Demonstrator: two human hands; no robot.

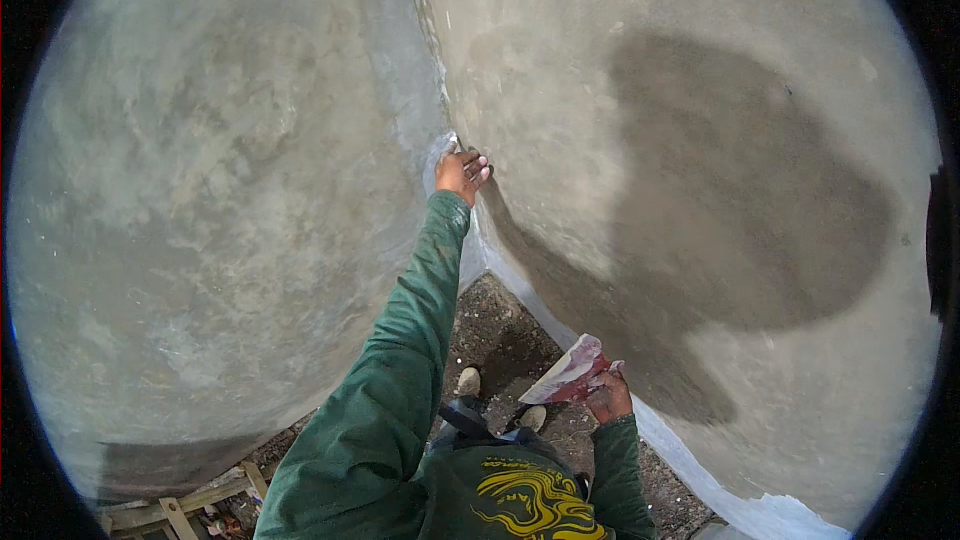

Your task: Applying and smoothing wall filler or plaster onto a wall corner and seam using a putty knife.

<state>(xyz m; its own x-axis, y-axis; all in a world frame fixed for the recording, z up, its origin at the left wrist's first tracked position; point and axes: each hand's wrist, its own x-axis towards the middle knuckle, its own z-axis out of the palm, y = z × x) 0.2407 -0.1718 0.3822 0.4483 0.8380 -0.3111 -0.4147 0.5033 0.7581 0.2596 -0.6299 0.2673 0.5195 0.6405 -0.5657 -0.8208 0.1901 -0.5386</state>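
Observation:
My left hand (462, 176) reaches up to the inside corner where two grey plastered walls meet. One whitish, putty-smeared digit touches the corner line, and the other fingers stretch to the right, slightly apart. I make out no tool in this hand. Lower right, my right hand (608, 398) is closed on a wide putty spreader (568, 374), red and smeared with white paste. Its broad edge points down and to the left, away from the wall. A strip of pale filler (436, 50) runs along the corner above my left hand.
The left wall (220, 190) and right wall (560, 90) curve round me, with white bands along the right wall's foot. A large shadow (740, 190) falls on the right wall. My shoes (469, 381) stand on rough, gritty ground. Wooden slats (178, 517) lie at lower left.

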